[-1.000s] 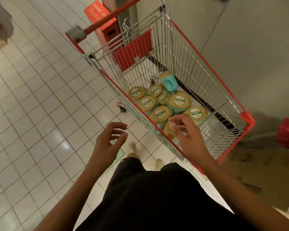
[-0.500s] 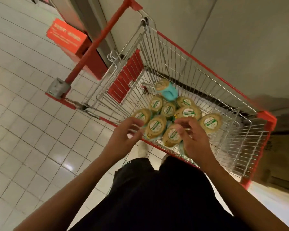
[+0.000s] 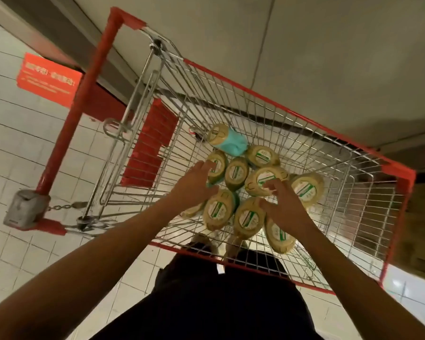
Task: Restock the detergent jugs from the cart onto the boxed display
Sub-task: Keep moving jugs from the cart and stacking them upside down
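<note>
The detergent jugs (image 3: 248,217) stand crowded in the cart (image 3: 280,106). The left hand (image 3: 194,185) has wide fingers; the right hand (image 3: 284,207) bends fingers over one cap, grip unclear. Lifting one may topple its neighbours.

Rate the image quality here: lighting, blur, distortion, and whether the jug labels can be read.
Head view: dim, warm indoor light, no harsh shadows; the wide-angle lens bows the cart's red rim and the floor tile lines; the jugs look soft, label text unreadable; the left hand and right hand are slightly blurred; a glare patch sits on the tiles at lower right.
</note>
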Demonstrator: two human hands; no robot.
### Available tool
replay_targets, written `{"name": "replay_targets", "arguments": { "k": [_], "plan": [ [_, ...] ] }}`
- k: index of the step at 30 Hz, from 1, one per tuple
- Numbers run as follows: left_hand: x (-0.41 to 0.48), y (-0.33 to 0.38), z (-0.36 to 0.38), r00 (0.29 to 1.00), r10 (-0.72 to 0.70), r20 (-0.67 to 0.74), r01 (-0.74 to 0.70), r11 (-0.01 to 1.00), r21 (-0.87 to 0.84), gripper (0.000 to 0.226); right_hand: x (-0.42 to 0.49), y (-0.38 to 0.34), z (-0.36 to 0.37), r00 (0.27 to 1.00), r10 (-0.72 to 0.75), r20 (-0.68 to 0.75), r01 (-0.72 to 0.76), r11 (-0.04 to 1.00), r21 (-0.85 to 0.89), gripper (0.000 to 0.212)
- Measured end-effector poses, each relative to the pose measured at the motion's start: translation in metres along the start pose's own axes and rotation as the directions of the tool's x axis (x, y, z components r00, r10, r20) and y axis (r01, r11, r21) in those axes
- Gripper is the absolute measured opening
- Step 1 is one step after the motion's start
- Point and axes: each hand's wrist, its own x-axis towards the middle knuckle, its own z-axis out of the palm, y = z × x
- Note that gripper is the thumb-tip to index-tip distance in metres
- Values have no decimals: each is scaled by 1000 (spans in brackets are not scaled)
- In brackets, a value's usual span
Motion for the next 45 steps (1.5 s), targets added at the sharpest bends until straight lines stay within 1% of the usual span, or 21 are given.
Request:
{"name": "replay_targets", "arguments": {
  "k": [3,5,8,9,11,13,16,19,21,22,24,25,29,31,34,37,42,45],
  "plan": [
    [50,-5,5,1000,-6,17,3,990,139,73,41,14,5,999,7,48,1,988,-155,52],
    [84,-13,12,999,-31,39,21,970,241,79,67,25,9,996,24,82,0,960,-281,62],
    [136,-33,24,996,-54,75,22,927,373,85,104,47,14,988,105,113,-35,868,-495,88],
    [152,-41,28,994,-56,91,13,910,415,86,114,56,16,987,119,105,-46,845,-533,94],
    [187,-57,35,994,-38,102,-20,856,517,88,132,75,19,989,127,73,-64,820,-569,97],
    [220,-73,39,994,-20,106,-47,801,597,91,144,93,23,985,145,89,-61,788,-613,103],
    [268,-96,48,992,0,125,-82,752,654,98,158,115,31,974,152,171,11,718,-696,126],
    [305,-117,59,982,55,181,-168,696,698,104,165,130,35,975,114,190,49,724,-688,140],
    [321,-129,63,974,117,196,-223,658,719,108,170,136,38,980,68,187,81,723,-686,141],
    [327,-134,66,969,161,187,-246,659,711,105,172,138,40,983,50,179,90,717,-691,140],
    [339,-143,71,960,241,144,-274,697,663,93,177,138,44,985,36,168,93,710,-698,137],
    [344,-148,73,957,258,129,-278,704,654,89,179,138,47,985,34,169,95,710,-697,135],
    [359,-159,72,942,302,147,-320,678,662,98,186,135,54,984,-4,177,131,686,-716,132],
    [362,-159,70,937,310,163,-338,676,655,104,187,134,53,985,0,170,129,656,-744,134],
    [357,-155,69,934,298,196,-349,654,671,116,186,131,53,981,46,189,118,633,-765,140],
    [347,-150,67,937,283,205,-346,663,664,128,185,124,55,971,92,219,118,612,-782,139],
    [314,-134,66,943,300,142,-324,742,587,131,184,110,52,972,102,210,111,589,-801,134],
    [287,-117,63,956,262,131,-291,793,535,135,180,93,50,978,116,172,69,598,-799,130]
  ]
}}
